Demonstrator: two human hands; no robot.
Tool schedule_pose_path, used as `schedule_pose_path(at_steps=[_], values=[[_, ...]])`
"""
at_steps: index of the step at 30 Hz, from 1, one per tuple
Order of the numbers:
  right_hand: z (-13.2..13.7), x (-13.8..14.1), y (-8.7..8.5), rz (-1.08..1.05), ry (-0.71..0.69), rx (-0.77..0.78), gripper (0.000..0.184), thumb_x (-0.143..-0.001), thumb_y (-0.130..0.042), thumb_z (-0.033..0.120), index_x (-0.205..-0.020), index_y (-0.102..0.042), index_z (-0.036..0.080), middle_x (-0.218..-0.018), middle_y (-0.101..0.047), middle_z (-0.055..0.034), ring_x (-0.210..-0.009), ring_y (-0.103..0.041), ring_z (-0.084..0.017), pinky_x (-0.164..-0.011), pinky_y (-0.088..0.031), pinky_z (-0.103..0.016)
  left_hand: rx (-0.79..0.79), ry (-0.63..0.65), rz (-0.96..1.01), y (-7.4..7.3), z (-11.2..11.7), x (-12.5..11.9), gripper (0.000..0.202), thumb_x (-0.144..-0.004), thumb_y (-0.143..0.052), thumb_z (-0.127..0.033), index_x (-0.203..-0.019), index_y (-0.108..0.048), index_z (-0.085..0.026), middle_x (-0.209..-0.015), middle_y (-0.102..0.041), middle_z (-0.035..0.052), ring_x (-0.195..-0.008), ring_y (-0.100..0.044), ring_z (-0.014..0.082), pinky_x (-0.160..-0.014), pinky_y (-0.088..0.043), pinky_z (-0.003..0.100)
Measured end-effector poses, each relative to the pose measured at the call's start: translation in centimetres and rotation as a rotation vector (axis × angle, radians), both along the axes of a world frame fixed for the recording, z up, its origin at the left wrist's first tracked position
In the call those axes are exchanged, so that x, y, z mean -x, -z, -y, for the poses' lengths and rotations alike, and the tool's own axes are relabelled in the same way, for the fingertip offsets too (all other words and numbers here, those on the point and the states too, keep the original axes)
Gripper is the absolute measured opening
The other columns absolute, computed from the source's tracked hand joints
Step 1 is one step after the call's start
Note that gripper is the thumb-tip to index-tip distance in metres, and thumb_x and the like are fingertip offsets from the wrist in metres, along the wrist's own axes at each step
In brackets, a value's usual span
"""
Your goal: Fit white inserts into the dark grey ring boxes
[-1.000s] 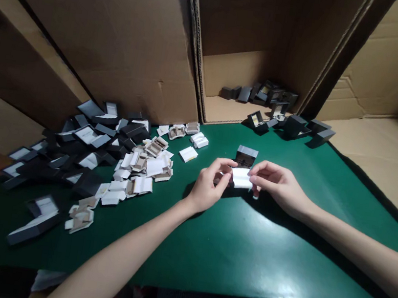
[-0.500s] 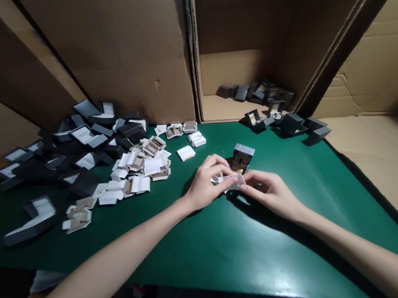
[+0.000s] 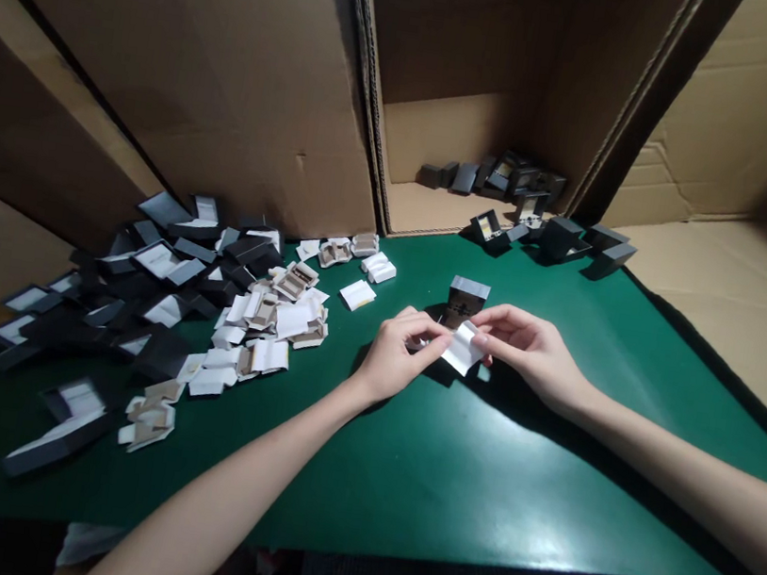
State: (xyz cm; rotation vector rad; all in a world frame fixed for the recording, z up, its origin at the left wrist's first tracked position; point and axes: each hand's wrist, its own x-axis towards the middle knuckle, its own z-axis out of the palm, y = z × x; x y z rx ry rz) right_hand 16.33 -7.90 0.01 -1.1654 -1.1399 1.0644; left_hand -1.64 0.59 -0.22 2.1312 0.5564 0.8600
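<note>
A small white folded insert [image 3: 463, 349] is pinched between my two hands above the green table. My left hand [image 3: 398, 356] grips its left edge between thumb and fingers. On the opposite side, my right hand [image 3: 524, 347] has its thumb and fingers closed on the insert's upper right edge. Just behind stands a small dark hinged box [image 3: 468, 297] with its lid up; the insert and fingers hide its lower part.
White inserts [image 3: 293, 321] lie piled left of my hands on the green table [image 3: 356, 484]. Beyond them is a heap of open dark boxes [image 3: 166, 314]. More dark boxes [image 3: 561, 240] sit at the back right, some inside an open cardboard carton [image 3: 442, 124].
The white insert has turned so its broad face now shows. My right hand has risen slightly and shifted its hold to the upper edge; my left hand has barely moved.
</note>
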Motion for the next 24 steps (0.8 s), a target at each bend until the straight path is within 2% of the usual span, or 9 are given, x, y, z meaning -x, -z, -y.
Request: schedule_pose_path(at_steps=[3, 6, 8, 10, 14, 18, 22, 24], values=[[-0.1, -0.1, 0.3, -0.018, -0.018, -0.040, 0.035, -0.072, -0.073, 0.037, -0.100, -0.060, 0.020, -0.086, -0.060, -0.0022, -0.065, -0.057, -0.011, -0.059, -0.053, -0.027, 0.021, -0.032, 0.008, 0.0, 0.0, 0.0, 0.016, -0.088, -0.056, -0.031, -0.090, -0.067, -0.020, -0.081, -0.062, 0.0030, -0.077, -0.054, 0.0149, -0.062, -0.044, 0.025], [-0.1, -0.2, 0.5, -0.021, -0.043, -0.093, 0.040, -0.076, -0.070, 0.036, -0.111, -0.055, 0.022, -0.094, -0.059, -0.0030, -0.071, -0.060, -0.013, -0.064, -0.054, -0.030, 0.104, -0.011, 0.018, 0.2, 0.1, 0.0, 0.025, -0.085, -0.061, -0.035, -0.106, -0.062, -0.021, -0.086, -0.062, 0.0031, -0.074, -0.058, 0.0131, -0.063, -0.047, 0.024], [0.0, -0.2, 0.4, 0.041, -0.058, -0.112, 0.032, -0.079, -0.066, 0.037, -0.105, -0.057, 0.021, -0.096, -0.060, -0.0039, -0.075, -0.061, -0.014, -0.067, -0.054, -0.030, 0.142, 0.020, 0.031, 0.3, 0.1, 0.0, 0.032, -0.082, -0.065, -0.032, -0.111, -0.059, -0.020, -0.086, -0.063, 0.0029, -0.074, -0.060, 0.0131, -0.064, -0.049, 0.023], [0.3, -0.1, 0.3, 0.173, -0.051, -0.122, 0.022, -0.083, -0.061, 0.038, -0.094, -0.059, 0.019, -0.089, -0.061, -0.0032, -0.074, -0.060, -0.014, -0.067, -0.052, -0.029, 0.125, 0.015, 0.055, 0.4, 0.3, 0.0, 0.029, -0.083, -0.064, -0.028, -0.109, -0.058, -0.019, -0.087, -0.064, 0.0032, -0.076, -0.062, 0.0132, -0.064, -0.050, 0.022], [0.7, 0.0, 0.2, 0.487, -0.037, -0.186, 0.017, -0.085, -0.058, 0.035, -0.085, -0.060, 0.018, -0.079, -0.062, -0.0025, -0.071, -0.057, -0.014, -0.064, -0.047, -0.027, -0.055, -0.052, 0.111, 0.2, 0.7, 0.1, 0.019, -0.084, -0.062, -0.024, -0.102, -0.060, -0.018, -0.091, -0.065, 0.0042, -0.079, -0.063, 0.0130, -0.070, -0.050, 0.024], [0.8, -0.3, 0.0, 0.599, -0.010, -0.347, 0.008, -0.086, -0.054, 0.024, -0.082, -0.057, 0.018, -0.076, -0.060, -0.0020, -0.068, -0.055, -0.014, -0.064, -0.045, -0.026, -0.207, -0.079, 0.095, -0.3, 0.7, 0.2, 0.016, -0.087, -0.059, -0.028, -0.101, -0.058, -0.019, -0.092, -0.065, 0.0035, -0.086, -0.060, 0.0155, -0.078, -0.049, 0.028], [0.5, -1.0, -0.1, 0.567, 0.185, -0.425, 0.006, -0.083, -0.055, 0.017, -0.078, -0.056, 0.019, -0.075, -0.057, -0.0011, -0.068, -0.053, -0.013, -0.064, -0.043, -0.027, -0.342, -0.106, -0.162, -0.2, 0.4, 0.1, 0.020, -0.095, -0.043, -0.026, -0.105, -0.059, -0.019, -0.117, -0.058, 0.0079, -0.112, -0.050, 0.0210, -0.095, -0.043, 0.038], [0.4, -1.3, -0.1, 0.511, 0.294, -0.442, 0.007, -0.083, -0.055, 0.016, -0.078, -0.058, 0.020, -0.076, -0.058, -0.0014, -0.069, -0.053, -0.014, -0.064, -0.043, -0.027, -0.425, -0.099, -0.322, 0.0, 0.5, 0.1, 0.020, -0.094, -0.046, -0.026, -0.106, -0.060, -0.019, -0.123, -0.054, 0.0092, -0.118, -0.046, 0.0241, -0.096, -0.041, 0.042]])
